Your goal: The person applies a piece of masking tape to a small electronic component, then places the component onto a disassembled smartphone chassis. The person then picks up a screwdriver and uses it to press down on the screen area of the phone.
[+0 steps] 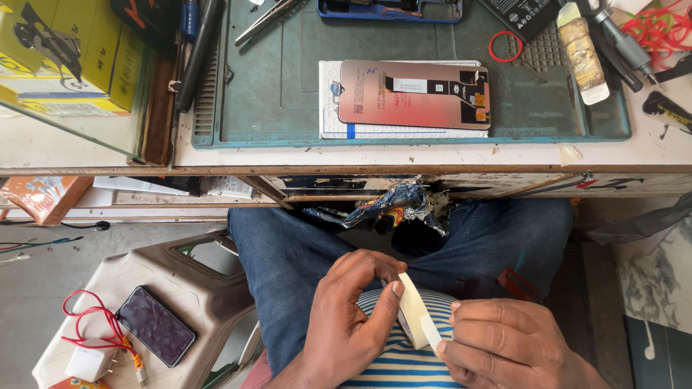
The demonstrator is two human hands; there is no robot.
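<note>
I hold a small roll of pale tape point(412, 311) low in my lap, at about six o'clock in my view, over my striped shirt point(404, 360) and between my jeans-clad knees. My left hand point(346, 317) curls around the roll, thumb and forefinger pinching its edge so it stays steady. My right hand point(504, 342) pinches the loose end of the tape point(430, 333) between thumb and fingertip, drawn a little off the roll toward five o'clock, likely to keep the sticky side clear of my fingers. Up at twelve o'clock a phone screen panel point(414, 94) lies back-up on the green work mat point(274, 86), flat and within reach. At eight o'clock a dark phone point(155, 325) rests on a plastic stool point(194, 288), beside a red cable point(90, 320) and white charger point(88, 360).
</note>
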